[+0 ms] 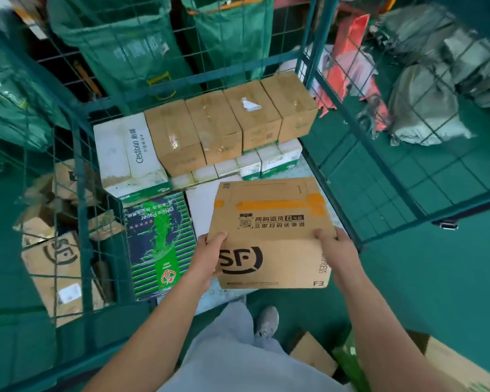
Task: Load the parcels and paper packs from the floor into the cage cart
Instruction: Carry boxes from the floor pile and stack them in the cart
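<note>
I hold a brown SF cardboard parcel (272,233) with orange tape over the open front of the green cage cart (81,171). My left hand (207,258) grips its left side and my right hand (337,253) grips its right side. Below the parcel, the cart floor carries a dark Office Paper pack (159,241) and a white sheet or pack beside it. At the back of the cart several brown boxes (215,128) stand on white paper packs (255,165), with a white Cestbon box (130,154) to their left.
Outside the cart's left mesh lie SF parcels (54,267) on the green floor. By my feet at the lower right lie more cardboard boxes (311,352) and a green pack (351,360). Green sacks (119,43) hang behind the cart; grey bags (425,106) lie at the right.
</note>
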Demonstrator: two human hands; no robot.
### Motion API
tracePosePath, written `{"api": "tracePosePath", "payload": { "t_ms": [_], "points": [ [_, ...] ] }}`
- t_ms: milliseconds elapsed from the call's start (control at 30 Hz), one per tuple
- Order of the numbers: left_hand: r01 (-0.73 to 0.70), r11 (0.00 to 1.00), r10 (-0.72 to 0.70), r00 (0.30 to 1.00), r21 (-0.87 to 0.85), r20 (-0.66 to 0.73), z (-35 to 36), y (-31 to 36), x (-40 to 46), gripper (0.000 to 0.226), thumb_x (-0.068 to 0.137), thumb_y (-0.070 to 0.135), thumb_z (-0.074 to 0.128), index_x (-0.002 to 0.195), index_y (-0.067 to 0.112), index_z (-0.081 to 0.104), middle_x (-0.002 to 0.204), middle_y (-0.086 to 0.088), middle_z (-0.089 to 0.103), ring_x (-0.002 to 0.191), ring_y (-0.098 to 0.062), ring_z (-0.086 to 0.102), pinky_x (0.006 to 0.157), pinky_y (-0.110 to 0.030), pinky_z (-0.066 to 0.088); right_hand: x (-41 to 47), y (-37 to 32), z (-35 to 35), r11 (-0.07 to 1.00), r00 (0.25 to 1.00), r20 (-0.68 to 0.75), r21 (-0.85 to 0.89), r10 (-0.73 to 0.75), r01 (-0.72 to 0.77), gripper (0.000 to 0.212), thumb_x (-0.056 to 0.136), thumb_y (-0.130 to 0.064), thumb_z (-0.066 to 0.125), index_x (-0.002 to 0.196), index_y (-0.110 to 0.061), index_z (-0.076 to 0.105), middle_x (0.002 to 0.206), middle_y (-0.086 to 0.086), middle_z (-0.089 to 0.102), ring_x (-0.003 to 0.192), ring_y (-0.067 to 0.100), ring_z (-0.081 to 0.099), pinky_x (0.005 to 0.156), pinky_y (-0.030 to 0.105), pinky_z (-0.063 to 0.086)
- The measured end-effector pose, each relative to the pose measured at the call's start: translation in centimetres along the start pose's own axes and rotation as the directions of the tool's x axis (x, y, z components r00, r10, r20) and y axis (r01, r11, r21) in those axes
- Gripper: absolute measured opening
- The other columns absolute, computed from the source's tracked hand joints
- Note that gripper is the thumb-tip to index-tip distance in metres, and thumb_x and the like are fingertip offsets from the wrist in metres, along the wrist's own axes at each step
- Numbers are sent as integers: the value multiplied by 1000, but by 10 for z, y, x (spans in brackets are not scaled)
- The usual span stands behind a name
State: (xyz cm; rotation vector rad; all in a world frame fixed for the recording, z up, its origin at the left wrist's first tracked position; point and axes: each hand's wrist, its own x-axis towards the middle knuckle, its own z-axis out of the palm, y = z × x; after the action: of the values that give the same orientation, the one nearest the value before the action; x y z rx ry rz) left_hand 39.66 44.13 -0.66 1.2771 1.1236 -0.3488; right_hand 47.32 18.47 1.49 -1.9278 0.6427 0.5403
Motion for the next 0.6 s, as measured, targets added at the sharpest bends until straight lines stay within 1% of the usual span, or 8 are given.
{"api": "tracePosePath", "payload": {
  "t_ms": [100, 167, 233, 300, 367, 500, 600],
  "points": [
    [39, 999, -39, 999, -13, 10, 5, 15, 25, 37, 100, 43, 58, 130, 26, 47, 117, 2, 62, 99, -15, 58, 100, -55, 52, 24, -19, 6, 1000, 999, 28, -18, 23, -22, 39, 94, -42, 59, 129, -25, 57, 115, -4, 68, 101, 24, 68, 90, 50, 59],
    [60, 998, -59, 998, -8, 27, 11, 25, 42, 37, 99, 44, 59, 129, 25, 47, 117, 0, 63, 100, -17, 59, 94, -51, 52, 35, -31, 9, 998, 999, 13, -44, 34, -34, 29, 97, -38, 58, 123, -26, 54, 115, -3, 65, 102, 24, 66, 89, 47, 57],
    [65, 998, -65, 997, -8, 38, 19, 33, 56, 38, 99, 43, 58, 130, 24, 47, 114, 1, 62, 99, -17, 59, 87, -46, 52, 49, -41, 10, 995, 999, -8, -91, 40, -40, 31, 98, -39, 58, 125, -27, 54, 115, -2, 65, 101, 23, 65, 85, 42, 55],
    [68, 997, -67, 996, -21, 55, 27, 40, 68, 39, 100, 43, 57, 132, 23, 46, 112, 2, 62, 97, -15, 59, 81, -42, 52, 67, -50, 12, 991, 998, -19, -121, 54, -56, 35, 96, -41, 59, 127, -25, 55, 115, -1, 66, 99, 24, 66, 87, 43, 56],
    [72, 997, -70, 995, -23, 76, 33, 44, 76, 40, 101, 43, 57, 133, 23, 45, 111, 3, 62, 96, -14, 59, 76, -39, 52, 78, -56, 10, 989, 998, -16, -131, 64, -65, 27, 98, -38, 59, 121, -26, 54, 114, 1, 66, 99, 25, 66, 88, 44, 56],
    [86, 996, -86, 993, 0, 85, 51, 56, 89, 39, 102, 42, 56, 134, 23, 45, 112, 3, 62, 97, -13, 59, 74, -37, 53, 100, -67, 3, 986, 997, -17, -148, 71, -72, 18, 97, -35, 59, 113, -30, 53, 108, -1, 68, 98, 27, 67, 92, 52, 56],
    [105, 995, -104, 991, -5, 81, 71, 64, 103, 38, 102, 41, 57, 134, 23, 46, 113, 4, 63, 98, -11, 60, 76, -36, 52, 129, -72, -5, 980, 996, 7, -176, 91, -89, 10, 99, -31, 57, 108, -30, 52, 103, -4, 66, 99, 28, 66, 93, 52, 55]
  ]
}}
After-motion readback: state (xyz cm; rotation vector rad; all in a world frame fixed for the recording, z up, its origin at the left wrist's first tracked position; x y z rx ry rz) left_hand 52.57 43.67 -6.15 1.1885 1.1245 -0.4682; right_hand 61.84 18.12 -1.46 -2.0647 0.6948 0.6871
